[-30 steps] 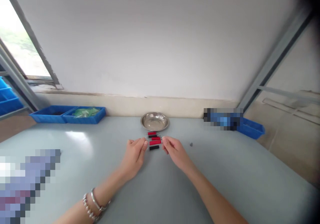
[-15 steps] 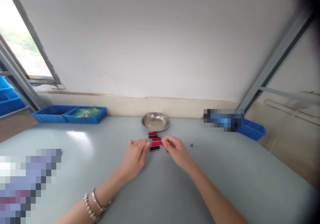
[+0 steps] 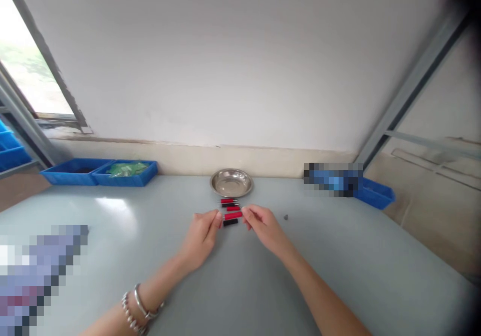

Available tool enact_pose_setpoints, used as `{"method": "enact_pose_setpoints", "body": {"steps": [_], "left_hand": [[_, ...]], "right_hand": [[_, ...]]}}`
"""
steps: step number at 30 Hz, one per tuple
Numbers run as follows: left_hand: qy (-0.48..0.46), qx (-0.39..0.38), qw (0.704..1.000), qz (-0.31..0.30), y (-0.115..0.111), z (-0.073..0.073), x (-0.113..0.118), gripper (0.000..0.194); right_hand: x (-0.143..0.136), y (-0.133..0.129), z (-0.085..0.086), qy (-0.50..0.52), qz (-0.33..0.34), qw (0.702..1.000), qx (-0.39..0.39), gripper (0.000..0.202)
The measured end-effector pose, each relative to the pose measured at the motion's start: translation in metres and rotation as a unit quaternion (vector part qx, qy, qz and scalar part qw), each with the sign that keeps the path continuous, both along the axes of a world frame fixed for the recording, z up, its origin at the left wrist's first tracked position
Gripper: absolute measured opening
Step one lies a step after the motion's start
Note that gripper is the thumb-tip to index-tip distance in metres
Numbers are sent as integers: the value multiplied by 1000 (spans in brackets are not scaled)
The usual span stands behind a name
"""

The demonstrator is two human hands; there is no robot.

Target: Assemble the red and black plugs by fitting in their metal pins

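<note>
Between my two hands is a red rod-shaped piece with a thin metal end showing at the left. The closed fingers of my left hand pinch that left end. My right hand is closed on the right end, its thumb and forefinger hiding the tip. Just below the red piece lies a black rod-shaped piece on the table. Beyond it, several similar pieces lie side by side, among them another red piece with slim metal tips. They are too small to identify further.
A shallow steel bowl stands by the wall behind the pieces. Blue bins sit at the back left, one holding green plastic bags. Another blue bin is at the back right. One small dark bit lies right of my right hand.
The view has turned slightly, so everything sits a little further left. Both hands keep hold of the red piece, with almost no movement between them.
</note>
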State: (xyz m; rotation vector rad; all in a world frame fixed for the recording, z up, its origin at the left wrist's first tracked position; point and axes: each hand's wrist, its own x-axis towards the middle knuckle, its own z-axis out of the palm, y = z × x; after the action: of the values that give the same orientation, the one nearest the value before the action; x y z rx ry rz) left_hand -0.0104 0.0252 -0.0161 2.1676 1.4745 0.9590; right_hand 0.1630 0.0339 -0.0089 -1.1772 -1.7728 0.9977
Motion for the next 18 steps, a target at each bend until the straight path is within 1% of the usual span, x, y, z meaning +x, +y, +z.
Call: {"method": "enact_pose_setpoints", "body": {"steps": [4,7,10,13,16,18], "left_hand": [[-14,-14,1000,6,0,1,0,40],[-66,-59,996,16,1,1,1,41],[-136,-132,982,13,1,3,3,42],[-181,-181,967,10,2,5,3,43],[-192,-203,960,35,5,5,1,42],[-168,-204,963,50,7,5,-2,42]], "right_hand": [[1,1,-1,4,12,1000,19,24],[1,0,1,-6,13,999,46,17],[1,-1,2,-32,5,994,103,14],[2,-1,1,-66,3,982,178,15],[4,1,0,-98,-13,971,219,18],[7,2,0,-137,-47,967,212,19]]}}
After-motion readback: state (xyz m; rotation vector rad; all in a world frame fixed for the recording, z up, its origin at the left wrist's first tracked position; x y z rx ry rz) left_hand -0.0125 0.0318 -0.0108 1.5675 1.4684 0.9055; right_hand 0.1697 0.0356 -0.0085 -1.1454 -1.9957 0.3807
